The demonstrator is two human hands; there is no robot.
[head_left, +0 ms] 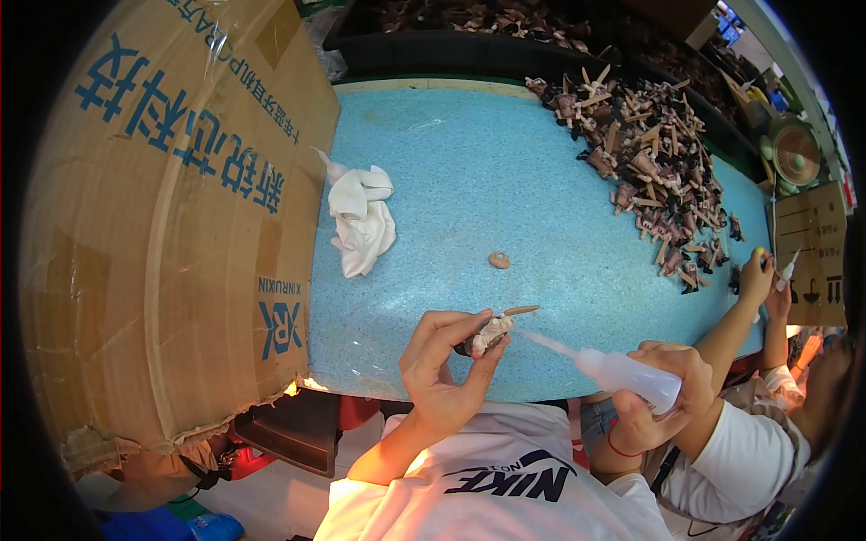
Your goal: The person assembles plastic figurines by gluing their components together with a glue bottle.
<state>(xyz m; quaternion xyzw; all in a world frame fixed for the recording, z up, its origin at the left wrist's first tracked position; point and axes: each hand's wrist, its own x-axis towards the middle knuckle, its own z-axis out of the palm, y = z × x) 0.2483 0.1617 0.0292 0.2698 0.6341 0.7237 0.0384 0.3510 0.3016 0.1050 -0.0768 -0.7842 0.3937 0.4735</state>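
Near the front edge of the blue tabletop, my left hand pinches a small figurine between thumb and fingers. The figurine is whitish and dark, with a tan blade-like piece sticking out to the right. My right hand is wrapped around a translucent white squeeze bottle, tilted so its long thin nozzle points left. The nozzle's tip is at or very close to the figurine; whether they touch I cannot tell. Just beyond lies a small beige piece with a hole or hollow in it.
A large cardboard box walls off the left side. Beside it lies a crumpled white cloth. Many similar figurines are heaped at the right, and black trays stand behind. At far right, a co-worker's hands work with another bottle.
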